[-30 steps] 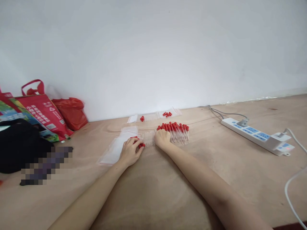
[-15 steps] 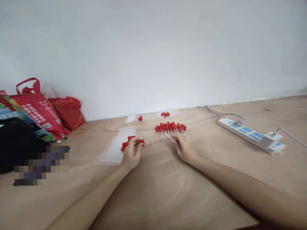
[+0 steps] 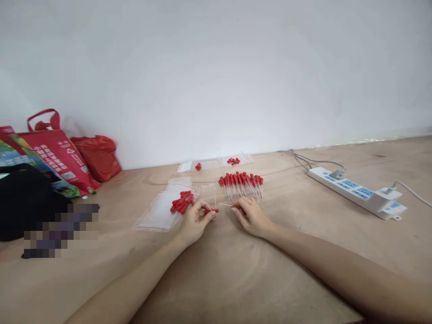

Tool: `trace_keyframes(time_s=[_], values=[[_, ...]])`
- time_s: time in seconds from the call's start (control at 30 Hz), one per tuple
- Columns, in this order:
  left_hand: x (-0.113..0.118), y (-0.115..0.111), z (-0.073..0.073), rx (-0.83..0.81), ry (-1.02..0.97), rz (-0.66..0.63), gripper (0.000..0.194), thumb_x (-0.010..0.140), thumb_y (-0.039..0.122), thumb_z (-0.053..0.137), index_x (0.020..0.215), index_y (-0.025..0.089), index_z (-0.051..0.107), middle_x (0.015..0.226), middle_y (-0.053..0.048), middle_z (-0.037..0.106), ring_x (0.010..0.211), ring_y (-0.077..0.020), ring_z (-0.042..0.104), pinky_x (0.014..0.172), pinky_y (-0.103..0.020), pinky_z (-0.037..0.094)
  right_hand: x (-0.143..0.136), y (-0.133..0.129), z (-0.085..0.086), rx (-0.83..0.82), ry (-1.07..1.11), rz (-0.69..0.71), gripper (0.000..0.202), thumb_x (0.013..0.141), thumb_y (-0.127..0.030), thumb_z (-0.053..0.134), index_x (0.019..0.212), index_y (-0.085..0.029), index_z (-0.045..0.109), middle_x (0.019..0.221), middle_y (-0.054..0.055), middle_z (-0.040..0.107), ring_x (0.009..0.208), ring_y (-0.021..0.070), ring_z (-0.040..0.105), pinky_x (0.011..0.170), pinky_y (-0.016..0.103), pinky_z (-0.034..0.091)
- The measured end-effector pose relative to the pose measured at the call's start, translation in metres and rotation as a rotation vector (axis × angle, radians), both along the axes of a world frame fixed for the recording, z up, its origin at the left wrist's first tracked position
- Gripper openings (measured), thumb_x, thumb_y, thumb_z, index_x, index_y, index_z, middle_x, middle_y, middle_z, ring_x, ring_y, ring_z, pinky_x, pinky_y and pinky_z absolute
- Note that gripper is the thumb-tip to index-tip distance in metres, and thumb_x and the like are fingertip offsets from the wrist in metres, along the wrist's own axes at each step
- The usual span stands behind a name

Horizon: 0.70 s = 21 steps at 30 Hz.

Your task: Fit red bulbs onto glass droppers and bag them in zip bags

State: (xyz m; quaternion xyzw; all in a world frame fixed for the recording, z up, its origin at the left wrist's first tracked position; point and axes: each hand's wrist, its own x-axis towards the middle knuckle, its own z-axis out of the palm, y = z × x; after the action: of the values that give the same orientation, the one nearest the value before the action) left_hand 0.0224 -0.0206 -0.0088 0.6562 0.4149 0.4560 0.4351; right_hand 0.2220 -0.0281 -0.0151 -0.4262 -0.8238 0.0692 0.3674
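My left hand (image 3: 198,220) is closed in a pinch on a red rubber dropper bulb (image 3: 213,210), whose end points right. Facing it, my right hand (image 3: 250,217) pinches a thin clear dropper tube (image 3: 225,205) that sticks out to the left. A small gap separates tube and bulb. Left of my left hand, several loose red bulbs (image 3: 182,202) lie on clear zip bags (image 3: 153,216). Just beyond the hands is a row of bare clear tubes (image 3: 206,192). Behind my right hand lie several droppers with red bulbs fitted (image 3: 240,180), side by side.
Near the wall, more red bulbs (image 3: 233,160) rest on flat clear bags (image 3: 212,164). A white power strip (image 3: 357,191) with plugs and cables is at the right. At the left are a red printed bag (image 3: 56,155), a red plastic bag (image 3: 97,155) and a black cloth item (image 3: 29,202).
My left hand has moved right and nearer with the bulb, off the loose bulbs. My right hand has come slightly nearer, its tube now pointing left toward the bulb.
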Motion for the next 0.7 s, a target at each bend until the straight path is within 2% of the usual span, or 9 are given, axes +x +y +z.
trace_keyframes(time_s=[0.23,0.43,0.7], values=[[0.0010,0.0009,0.0016,-0.008,0.046,-0.020,0.034,0.074,0.040,0.054,0.097,0.014,0.052,0.077,-0.004,0.062,0.068,-0.0150,0.061,0.067,-0.030,0.051,-0.0012,-0.0015,-0.0012,0.038,-0.009,0.065,0.013,0.085,-0.021,0.038,0.084,-0.016,0.050,0.076,0.003,0.056,0.069,0.0122,0.049,0.070,0.028,0.031],[0.0006,-0.0001,0.0002,-0.004,0.134,-0.044,0.030,0.077,0.036,0.050,0.092,0.012,0.059,0.075,-0.005,0.064,0.067,-0.0151,0.060,0.065,-0.029,0.050,-0.0009,0.0007,-0.0035,0.072,-0.012,0.093,0.010,0.084,-0.019,0.040,0.085,-0.017,0.050,0.076,0.002,0.056,0.069,0.0130,0.048,0.070,0.029,0.030],[0.0023,-0.0058,0.0079,-0.038,0.160,-0.096,0.022,0.073,0.032,0.053,0.081,0.013,0.059,0.057,0.002,0.055,0.054,-0.0098,0.053,0.055,-0.022,0.045,0.0042,0.0069,-0.0059,0.062,-0.060,0.134,0.014,0.084,-0.020,0.042,0.085,-0.018,0.056,0.076,0.002,0.058,0.068,0.0123,0.049,0.070,0.030,0.026]])
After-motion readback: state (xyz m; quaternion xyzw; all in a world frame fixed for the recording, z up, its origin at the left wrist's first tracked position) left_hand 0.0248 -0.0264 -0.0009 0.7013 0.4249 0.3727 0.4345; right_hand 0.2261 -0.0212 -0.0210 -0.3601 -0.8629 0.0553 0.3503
